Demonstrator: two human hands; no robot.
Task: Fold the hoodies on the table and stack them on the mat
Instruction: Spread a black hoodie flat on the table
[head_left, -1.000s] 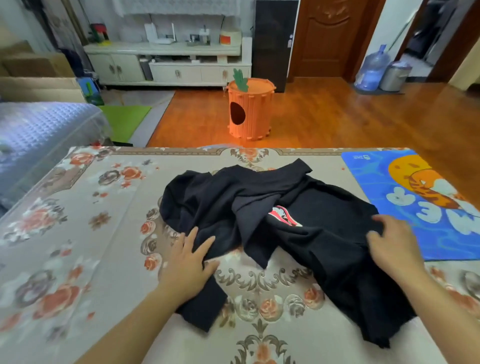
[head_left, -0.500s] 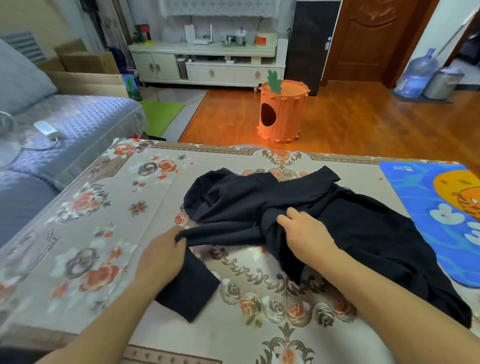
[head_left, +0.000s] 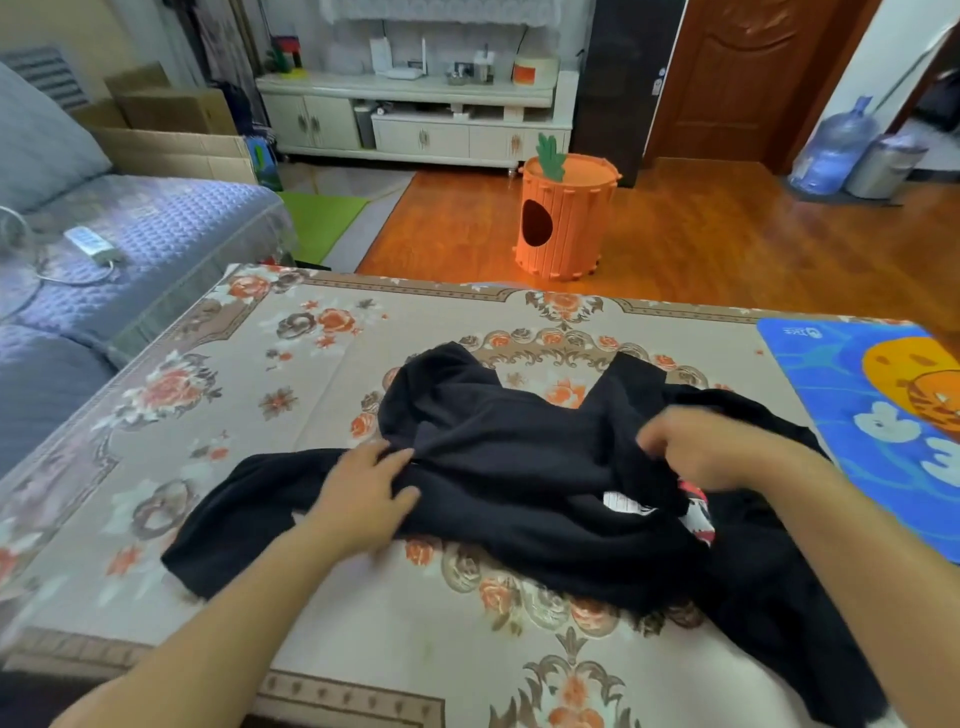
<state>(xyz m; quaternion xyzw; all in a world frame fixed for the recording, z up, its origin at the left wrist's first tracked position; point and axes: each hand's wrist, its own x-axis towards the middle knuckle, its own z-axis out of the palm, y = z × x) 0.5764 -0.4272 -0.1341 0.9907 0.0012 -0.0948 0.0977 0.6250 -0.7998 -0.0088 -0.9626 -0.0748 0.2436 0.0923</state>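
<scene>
Spreading the one black hoodie (head_left: 519, 467) flat comes first, I judge; it lies crumpled mid-frame on the floral surface (head_left: 260, 364), off the single blue mat (head_left: 841, 395) at right. The left hand (head_left: 363, 493) presses flat-fingered on the cloth near a sleeve; the right hand (head_left: 706, 452) bunches fabric in curled fingers, blurred. Tug the sleeves outward, smooth the body; two hands, one hoodie visible.

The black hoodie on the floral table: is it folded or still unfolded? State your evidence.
Unfolded. The black fabric hoodie lies bunched and crumpled on the table, one sleeve trailing left, none of it on the blue mat.
</scene>
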